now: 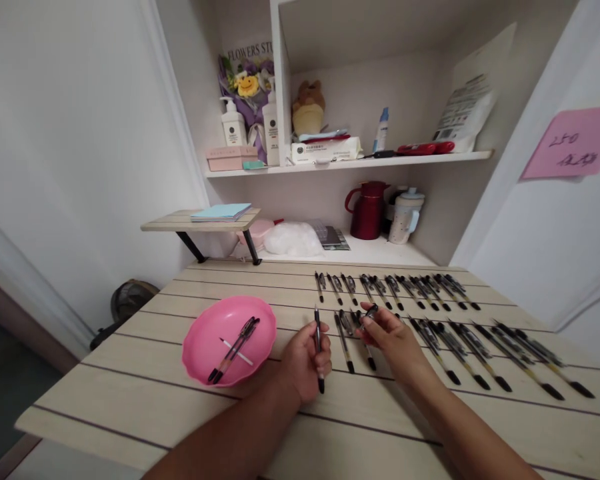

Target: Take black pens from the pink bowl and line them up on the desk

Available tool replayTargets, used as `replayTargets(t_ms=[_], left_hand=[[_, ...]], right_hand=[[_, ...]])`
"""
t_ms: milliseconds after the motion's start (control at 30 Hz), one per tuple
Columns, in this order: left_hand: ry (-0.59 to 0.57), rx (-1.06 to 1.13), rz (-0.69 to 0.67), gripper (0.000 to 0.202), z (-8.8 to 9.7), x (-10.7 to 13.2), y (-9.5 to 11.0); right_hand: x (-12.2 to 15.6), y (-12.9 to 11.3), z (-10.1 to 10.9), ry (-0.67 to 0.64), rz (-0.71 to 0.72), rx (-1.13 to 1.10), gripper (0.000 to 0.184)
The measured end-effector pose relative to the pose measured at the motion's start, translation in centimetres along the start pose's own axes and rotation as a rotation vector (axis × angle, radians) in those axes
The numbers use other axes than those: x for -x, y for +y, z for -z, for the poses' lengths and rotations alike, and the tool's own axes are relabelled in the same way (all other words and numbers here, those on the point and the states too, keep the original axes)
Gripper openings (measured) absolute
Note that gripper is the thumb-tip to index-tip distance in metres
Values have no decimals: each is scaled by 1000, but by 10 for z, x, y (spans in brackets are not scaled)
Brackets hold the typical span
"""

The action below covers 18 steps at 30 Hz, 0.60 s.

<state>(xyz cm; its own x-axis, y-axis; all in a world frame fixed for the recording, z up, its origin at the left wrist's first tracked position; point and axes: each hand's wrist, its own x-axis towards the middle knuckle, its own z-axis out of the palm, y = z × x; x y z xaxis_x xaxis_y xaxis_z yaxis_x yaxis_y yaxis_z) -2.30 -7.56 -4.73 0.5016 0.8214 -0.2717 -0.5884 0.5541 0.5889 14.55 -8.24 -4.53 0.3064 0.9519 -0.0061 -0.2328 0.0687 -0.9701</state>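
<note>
My left hand is closed around a black gel pen, held upright with its bare writing tip pointing up. To the right, my right hand pinches a small black pen cap between thumb and fingers, apart from that pen. Below it, pens lie on the table. A near row of pens stretches to the right, with more pens in a far row behind. On the left sits a pink bowl holding a few dark pens and a thin white stick.
The striped wooden table backs onto white shelving. A small raised stand carries blue paper. Behind are a plastic bag, a red jug and a light tumbler. A pink note is on the right wall.
</note>
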Motion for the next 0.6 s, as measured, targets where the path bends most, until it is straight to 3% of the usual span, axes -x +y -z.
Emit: replayTargets(t_ms=[167, 300, 467, 600], left_hand=[[108, 14, -70, 21, 2, -5, -4], [193, -44, -183, 25, 1, -4, -4], [308, -147, -269, 30, 4, -5, -3], [310, -167, -274, 33, 5, -5, -4]], right_hand=[[-17, -8, -6, -60, 37, 98, 32], [-34, -16, -14, -85, 136, 257, 34], [-43, -19, -35, -231, 164, 866, 29], [-45, -17, -57, -326, 100, 1333, 41]])
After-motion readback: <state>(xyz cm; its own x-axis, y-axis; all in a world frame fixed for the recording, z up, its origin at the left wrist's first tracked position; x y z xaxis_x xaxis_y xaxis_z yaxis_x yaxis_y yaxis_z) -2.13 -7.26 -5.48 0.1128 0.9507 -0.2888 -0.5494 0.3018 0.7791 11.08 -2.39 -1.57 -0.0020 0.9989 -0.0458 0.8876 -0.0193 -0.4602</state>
